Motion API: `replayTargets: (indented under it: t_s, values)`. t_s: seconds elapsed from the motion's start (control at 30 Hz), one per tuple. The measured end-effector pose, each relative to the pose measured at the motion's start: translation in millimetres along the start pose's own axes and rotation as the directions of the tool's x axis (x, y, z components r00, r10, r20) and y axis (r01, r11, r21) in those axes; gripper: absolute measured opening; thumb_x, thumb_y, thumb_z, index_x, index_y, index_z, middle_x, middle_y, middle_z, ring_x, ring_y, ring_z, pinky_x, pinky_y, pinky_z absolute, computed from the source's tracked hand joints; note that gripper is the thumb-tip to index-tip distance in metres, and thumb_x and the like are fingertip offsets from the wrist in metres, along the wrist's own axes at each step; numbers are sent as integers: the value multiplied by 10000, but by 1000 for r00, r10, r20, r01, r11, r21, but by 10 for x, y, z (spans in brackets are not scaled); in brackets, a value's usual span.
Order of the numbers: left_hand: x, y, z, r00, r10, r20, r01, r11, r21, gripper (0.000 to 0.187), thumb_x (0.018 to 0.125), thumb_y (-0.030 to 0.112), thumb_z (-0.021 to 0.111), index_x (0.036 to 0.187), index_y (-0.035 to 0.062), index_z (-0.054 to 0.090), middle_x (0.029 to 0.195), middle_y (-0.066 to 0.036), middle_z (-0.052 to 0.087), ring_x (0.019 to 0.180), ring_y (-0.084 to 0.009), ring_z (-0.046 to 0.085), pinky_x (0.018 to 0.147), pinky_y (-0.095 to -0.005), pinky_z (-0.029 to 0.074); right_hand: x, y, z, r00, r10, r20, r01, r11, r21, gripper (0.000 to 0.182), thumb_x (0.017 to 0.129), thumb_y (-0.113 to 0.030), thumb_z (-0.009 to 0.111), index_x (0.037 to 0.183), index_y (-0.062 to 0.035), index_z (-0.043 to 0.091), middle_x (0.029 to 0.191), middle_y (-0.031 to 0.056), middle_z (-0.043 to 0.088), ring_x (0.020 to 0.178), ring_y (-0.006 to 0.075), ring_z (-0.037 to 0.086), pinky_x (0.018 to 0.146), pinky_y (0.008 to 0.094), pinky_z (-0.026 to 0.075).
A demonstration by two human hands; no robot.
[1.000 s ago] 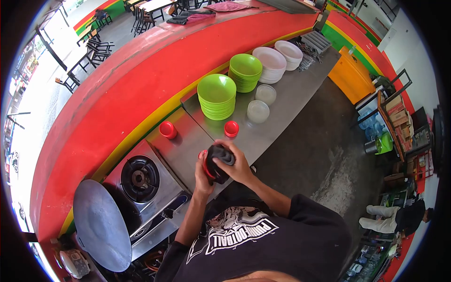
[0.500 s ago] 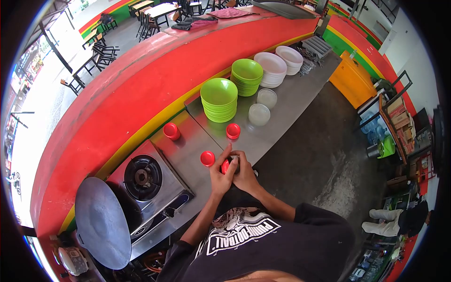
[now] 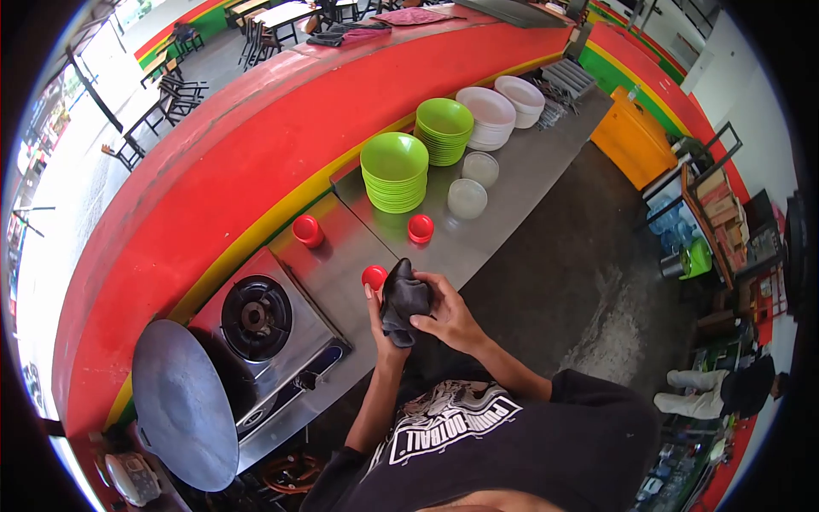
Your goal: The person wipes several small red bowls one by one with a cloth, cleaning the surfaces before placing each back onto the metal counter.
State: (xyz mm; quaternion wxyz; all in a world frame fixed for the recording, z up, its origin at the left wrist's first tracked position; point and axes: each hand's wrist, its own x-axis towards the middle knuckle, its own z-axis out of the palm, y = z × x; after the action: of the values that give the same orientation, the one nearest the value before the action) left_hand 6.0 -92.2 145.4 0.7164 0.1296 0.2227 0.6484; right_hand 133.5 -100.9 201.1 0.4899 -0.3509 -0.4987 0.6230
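A dark cloth (image 3: 404,300) is held up in front of my body, over the counter's front edge. My right hand (image 3: 449,316) grips its right side with the thumb across it. My left hand (image 3: 380,321) supports the cloth from the left, its fingers partly hidden behind it. One red cup (image 3: 374,276) shows just behind the cloth, close to my left fingertips. Farther back stand a red cup (image 3: 420,228) and another red cup (image 3: 308,230). Whether a cup is inside the cloth is hidden.
Green bowls (image 3: 394,171) and white bowls (image 3: 487,115) stand stacked along the counter (image 3: 503,205), beside two clear containers (image 3: 467,198). A gas stove (image 3: 264,320) and a large wok (image 3: 183,405) are at left. A person (image 3: 725,390) is at far right.
The dark cloth has come up and opened out between my hands. The red item seen between my hands before is out of sight. My right hand has moved to the cloth's right side.
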Motion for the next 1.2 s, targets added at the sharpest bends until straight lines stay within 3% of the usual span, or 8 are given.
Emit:
replayTargets:
  t_s: [0.1, 0.23, 0.47, 0.67, 0.83, 0.93, 0.97, 1.2]
  values:
    - [-123, 17, 286, 994, 17, 108, -21, 999, 31, 702, 1004, 568, 313, 1428, 15, 396, 1437, -150, 447, 1330, -325, 429, 1104, -437, 362, -129, -201, -16, 963, -216, 159, 268, 799, -538, 531, 781, -39, 690, 1281, -28, 510, 1146, 136, 568, 1075, 249, 588, 934, 339, 458]
    - [-325, -20, 426, 988, 80, 131, -98, 986, 134, 707, 1005, 549, 320, 1438, -9, 362, 1467, -175, 405, 1354, -369, 398, 1122, -476, 329, -269, -256, 22, 941, -296, 163, 331, 714, -617, 537, 732, -11, 677, 1245, -33, 519, 1091, 192, 560, 1016, 369, 591, 874, 403, 480]
    - [-657, -142, 553, 955, 283, 86, -295, 927, 231, 681, 1019, 504, 353, 1395, -63, 395, 1439, -199, 431, 1283, -386, 481, 1083, -470, 383, -437, -382, -48, 905, -305, 297, 424, 699, -575, 464, 751, -26, 673, 1193, -19, 533, 1007, 185, 578, 926, 355, 600, 805, 405, 478]
    - [-1045, -451, 828, 932, 332, 149, -364, 856, 367, 603, 1036, 426, 375, 1342, -86, 457, 1357, -206, 518, 1223, -361, 543, 1052, -445, 417, -917, -625, -323, 935, -208, 287, 333, 791, -513, 360, 794, -81, 647, 1129, 11, 550, 957, 190, 609, 842, 346, 612, 759, 384, 479]
    - [-1450, -930, 948, 936, 190, 296, -334, 743, 580, 602, 1019, 422, 432, 1322, -95, 485, 1321, -227, 550, 1223, -340, 549, 1019, -432, 448, -1579, -595, -803, 980, -22, 199, 119, 863, -490, 285, 857, -178, 577, 1034, 45, 577, 828, 148, 607, 756, 221, 597, 703, 342, 479]
    - [-1706, -1246, 987, 932, 139, 334, -330, 702, 631, 498, 1036, 340, 421, 1317, -58, 525, 1291, -166, 591, 1199, -273, 567, 1036, -387, 414, -1956, -324, -1000, 995, -34, 99, 72, 906, -417, 231, 838, -149, 563, 967, 42, 582, 734, 170, 587, 676, 230, 602, 635, 360, 477]
    - [-1791, -1344, 963, 930, 128, 345, -337, 671, 660, 484, 1031, 332, 430, 1305, -51, 541, 1284, -166, 597, 1195, -269, 570, 1032, -385, 417, -2117, -281, -1060, 995, 66, 78, -41, 957, -286, 255, 882, -199, 560, 977, 33, 607, 729, 103, 583, 677, 136, 555, 612, 327, 463]
    - [-2183, -1701, 1056, 855, 50, 516, -488, 416, 768, 367, 969, 263, 522, 1149, -26, 662, 1168, -191, 655, 1107, -299, 630, 953, -376, 474, -2737, -125, -1460, 917, 326, 232, -316, 945, -77, 389, 964, -365, 566, 1045, 11, 630, 886, 42, 631, 815, 114, 589, 696, 298, 489]
